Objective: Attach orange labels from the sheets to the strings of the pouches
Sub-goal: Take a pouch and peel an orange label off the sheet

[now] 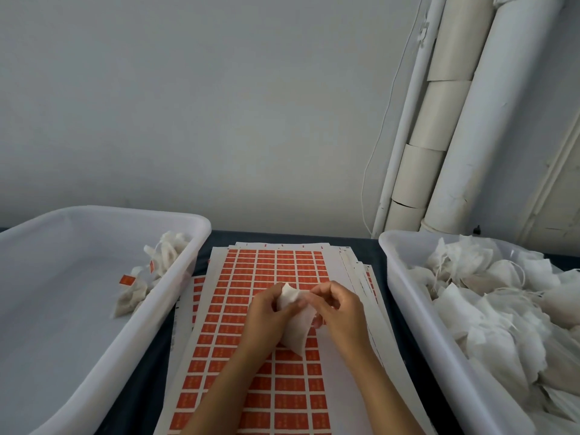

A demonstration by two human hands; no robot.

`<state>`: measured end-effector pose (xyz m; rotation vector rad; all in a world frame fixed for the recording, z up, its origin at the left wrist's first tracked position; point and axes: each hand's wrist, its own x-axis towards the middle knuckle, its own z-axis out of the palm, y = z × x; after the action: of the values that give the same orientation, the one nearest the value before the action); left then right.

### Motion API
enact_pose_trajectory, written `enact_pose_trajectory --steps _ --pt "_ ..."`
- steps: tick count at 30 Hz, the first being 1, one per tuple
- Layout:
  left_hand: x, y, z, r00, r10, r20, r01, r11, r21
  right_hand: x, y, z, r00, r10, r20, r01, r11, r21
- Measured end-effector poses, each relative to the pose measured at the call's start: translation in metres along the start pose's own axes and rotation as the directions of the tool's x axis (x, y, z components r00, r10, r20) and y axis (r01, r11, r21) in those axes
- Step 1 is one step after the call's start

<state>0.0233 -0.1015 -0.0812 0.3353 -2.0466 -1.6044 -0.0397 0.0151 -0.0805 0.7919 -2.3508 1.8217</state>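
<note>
A stack of sheets of orange labels (276, 268) lies on the dark table between two bins. Above the sheets both my hands hold one white pouch (296, 324). My left hand (266, 318) grips its upper left part. My right hand (337, 309) pinches its top right edge with curled fingers; the string is too small to make out. The left white bin (103, 211) holds a few pouches with an orange label (127, 280) on a string. The right white bin (405, 296) is heaped with several plain white pouches (502, 296).
More label sheets (364, 277) fan out under the top sheet toward the right bin. White pipes (464, 120) and a thin cord (386, 120) run down the wall behind the right bin. The dark table (354, 243) shows between the bins.
</note>
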Motion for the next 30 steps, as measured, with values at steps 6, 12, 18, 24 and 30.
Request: enact_pose_trajectory --steps 6,12,18,24,30 --pt "-0.002 -0.001 0.000 0.998 -0.060 -0.020 0.058 0.996 -0.073 -0.003 0.003 -0.002 0.999 -0.017 0.052 0.018 1.000 -0.006" --pt "-0.001 0.001 0.005 0.999 0.039 0.008 -0.039 0.998 0.042 -0.010 -0.001 -0.003 0.988 -0.108 0.112 0.122 0.984 -0.131" --pt "0.001 -0.002 0.007 0.999 0.034 0.036 -0.042 0.973 0.228 -0.011 0.000 -0.009 0.975 -0.116 0.190 0.179 0.915 -0.360" --pt "0.001 -0.004 0.005 0.987 0.157 0.037 -0.156 0.870 0.468 -0.012 -0.002 -0.009 0.968 -0.196 0.157 0.247 0.859 -0.449" --pt "-0.002 0.000 0.005 0.963 0.267 0.016 -0.247 0.864 0.438 -0.013 -0.008 -0.009 0.968 -0.234 0.096 0.251 0.846 -0.471"
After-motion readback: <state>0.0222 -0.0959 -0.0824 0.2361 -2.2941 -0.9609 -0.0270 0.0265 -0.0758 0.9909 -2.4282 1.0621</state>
